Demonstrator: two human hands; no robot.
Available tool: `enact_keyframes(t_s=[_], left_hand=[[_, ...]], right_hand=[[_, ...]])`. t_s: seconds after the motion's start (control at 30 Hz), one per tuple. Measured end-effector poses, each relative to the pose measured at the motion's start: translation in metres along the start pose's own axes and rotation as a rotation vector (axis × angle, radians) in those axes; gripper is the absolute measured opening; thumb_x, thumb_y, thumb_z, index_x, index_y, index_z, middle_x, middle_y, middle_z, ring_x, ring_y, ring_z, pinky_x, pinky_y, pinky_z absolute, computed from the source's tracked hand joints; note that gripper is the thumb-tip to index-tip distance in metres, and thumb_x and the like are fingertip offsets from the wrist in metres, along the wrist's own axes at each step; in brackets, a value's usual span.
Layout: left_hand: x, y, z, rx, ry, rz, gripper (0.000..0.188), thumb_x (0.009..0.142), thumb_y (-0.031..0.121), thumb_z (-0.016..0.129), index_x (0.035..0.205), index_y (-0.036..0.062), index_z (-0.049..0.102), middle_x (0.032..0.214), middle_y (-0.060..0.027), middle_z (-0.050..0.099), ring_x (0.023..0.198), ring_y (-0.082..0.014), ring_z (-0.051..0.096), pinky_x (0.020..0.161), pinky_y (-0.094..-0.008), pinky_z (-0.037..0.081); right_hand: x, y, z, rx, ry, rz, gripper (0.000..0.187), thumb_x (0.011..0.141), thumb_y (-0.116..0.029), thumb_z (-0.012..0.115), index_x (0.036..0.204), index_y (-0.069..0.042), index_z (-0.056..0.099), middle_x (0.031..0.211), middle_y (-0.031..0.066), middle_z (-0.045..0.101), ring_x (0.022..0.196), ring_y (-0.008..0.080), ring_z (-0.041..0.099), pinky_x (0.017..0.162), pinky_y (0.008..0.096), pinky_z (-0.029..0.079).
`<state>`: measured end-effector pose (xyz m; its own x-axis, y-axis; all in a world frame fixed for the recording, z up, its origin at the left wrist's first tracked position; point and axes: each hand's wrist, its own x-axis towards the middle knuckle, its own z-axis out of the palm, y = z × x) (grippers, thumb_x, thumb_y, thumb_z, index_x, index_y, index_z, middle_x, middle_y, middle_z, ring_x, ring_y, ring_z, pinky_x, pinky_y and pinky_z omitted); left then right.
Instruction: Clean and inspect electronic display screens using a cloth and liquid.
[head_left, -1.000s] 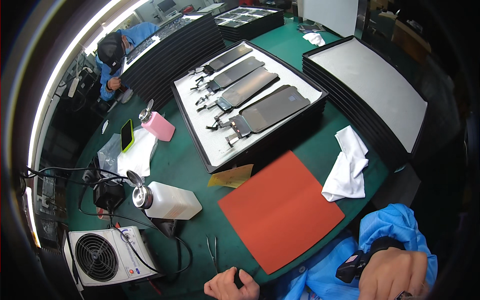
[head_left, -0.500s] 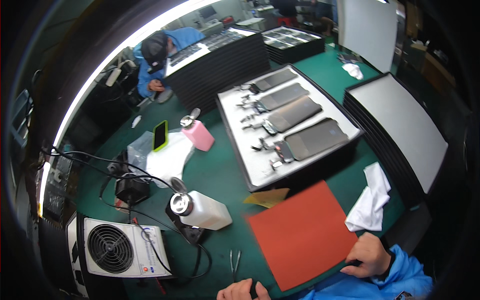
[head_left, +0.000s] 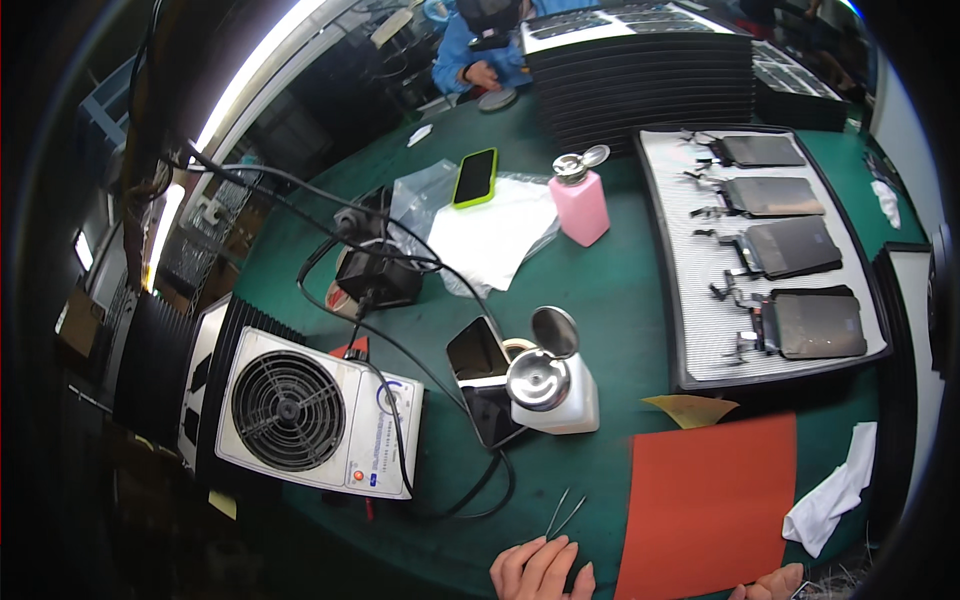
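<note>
At the lower edge, my left hand (head_left: 540, 570) is closed, fingers curled and thumb near them. The prongs of a pair of metal tweezers (head_left: 566, 512) come out from under its fingers; the tweezers' rear end is hidden by the hand. My right hand (head_left: 768, 586) is mostly cut off by the lower edge; what shows of its fingers is beside the near right corner of an orange-red mat (head_left: 708, 500). I cannot see whether it holds anything. A crumpled white cloth (head_left: 832, 492) lies right of the mat, and a small yellow sheet (head_left: 692, 408) sits at its far edge.
Phone screens with flex cables (head_left: 790, 245) lie on a tray (head_left: 690, 345) at right. A white pump bottle (head_left: 575, 395), dark phone parts (head_left: 478, 350), a pink bottle (head_left: 582, 212), a green-cased phone (head_left: 475, 178), cables and a fan unit (head_left: 290, 410) occupy the left. Across the table is a co-worker (head_left: 455, 55).
The view has swung left, so the table's things appear farther right. My left hand is now directly behind the tweezers' prongs. My right hand has slipped mostly below the lower edge.
</note>
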<state>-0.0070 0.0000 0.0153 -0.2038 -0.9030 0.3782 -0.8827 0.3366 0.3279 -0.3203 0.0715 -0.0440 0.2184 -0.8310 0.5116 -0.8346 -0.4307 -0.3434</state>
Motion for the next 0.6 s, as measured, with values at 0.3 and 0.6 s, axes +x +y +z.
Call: enact_keyframes(t_s=[0.3,0.6], left_hand=[[0.073,-0.034,-0.058,-0.009,-0.085,0.089,0.040,0.087,0.025,0.078,0.114,-0.0003,0.063,0.129,-0.0213,0.062,0.115,-0.0396,0.058,0.102,-0.0481,0.043],[0.121,-0.076,-0.015,0.002,-0.056,0.041,0.080,0.082,0.022,0.081,0.148,-0.0040,0.042,0.148,-0.0248,0.047,0.139,-0.0455,0.040,0.116,-0.0523,0.032]], right_hand=[[0.006,0.010,-0.002,-0.023,-0.009,-0.050,0.037,0.083,-0.016,0.078,0.061,-0.016,0.049,0.056,0.0036,0.049,0.047,0.0248,0.048,0.050,0.0421,0.040],[-0.002,-0.005,-0.010,-0.085,0.089,-0.045,0.044,0.085,-0.013,0.074,0.055,-0.017,0.042,0.051,0.0049,0.044,0.042,0.0258,0.043,0.047,0.0443,0.041]])
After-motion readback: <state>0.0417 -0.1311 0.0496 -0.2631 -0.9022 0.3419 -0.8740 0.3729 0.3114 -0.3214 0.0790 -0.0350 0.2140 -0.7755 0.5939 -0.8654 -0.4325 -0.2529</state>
